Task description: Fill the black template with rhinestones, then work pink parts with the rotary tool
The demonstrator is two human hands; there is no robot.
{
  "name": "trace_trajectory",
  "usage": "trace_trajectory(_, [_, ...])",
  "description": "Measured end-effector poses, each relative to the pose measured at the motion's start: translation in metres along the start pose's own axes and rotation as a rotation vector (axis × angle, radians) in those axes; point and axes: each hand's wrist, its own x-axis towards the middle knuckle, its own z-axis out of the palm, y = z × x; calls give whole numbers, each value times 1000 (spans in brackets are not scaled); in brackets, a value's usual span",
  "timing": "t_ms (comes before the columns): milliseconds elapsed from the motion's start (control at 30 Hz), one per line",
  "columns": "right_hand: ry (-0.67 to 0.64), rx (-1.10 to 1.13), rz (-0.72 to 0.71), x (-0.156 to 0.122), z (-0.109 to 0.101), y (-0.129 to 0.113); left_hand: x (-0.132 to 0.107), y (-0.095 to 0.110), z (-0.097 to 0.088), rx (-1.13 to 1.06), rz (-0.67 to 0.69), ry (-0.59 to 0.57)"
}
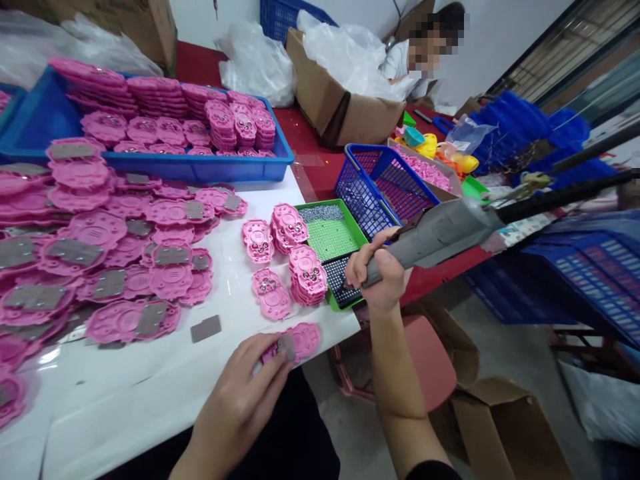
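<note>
My left hand [245, 393] grips a pink plastic part [295, 343] with a small grey plate on it, at the near edge of the white table [140, 387]. My right hand [377, 273] is wrapped round the handle of a grey electric screwdriver [440, 233] that hangs on a black cable. The tool's tip points down at the black screw plate in a green tray [337, 250]. Short stacks of pink parts [300, 260] stand just left of the tray.
Many pink parts with grey plates [100, 253] cover the table's left. A blue bin [150, 133] of stacked pink parts sits behind. A blue basket [385, 187], cardboard boxes and another person [425, 60] are at the back right. A pink stool [430, 363] stands below.
</note>
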Motion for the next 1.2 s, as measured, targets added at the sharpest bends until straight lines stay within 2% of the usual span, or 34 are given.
trace_trajectory(333, [44,-55,40,-4,2,0,8,4,6,-41,-73,-14])
trace_trajectory(467, [106,-100,-40,-7,4,-2,18,8,18,-47,-45,-29])
trace_trajectory(567, [98,-97,-116,-12,6,-14,22,8,23,-63,-55,-32])
trace_trajectory(700, [-29,-63,-206,-26,18,-41,22,7,22,-89,-62,-50])
trace_trajectory(800, [-119,-59,-132,-40,34,-51,21,6,20,-97,-65,-55])
trace_trajectory(900, [-174,-24,-20,-49,46,-42,21,6,18,-125,-67,-69])
trace_trajectory(1067, [-143,17,73,-52,50,-17,24,5,17,-185,-84,-84])
trace_trajectory(1200, [-63,-5,107,-52,50,-13,23,3,16,-213,-88,-90])
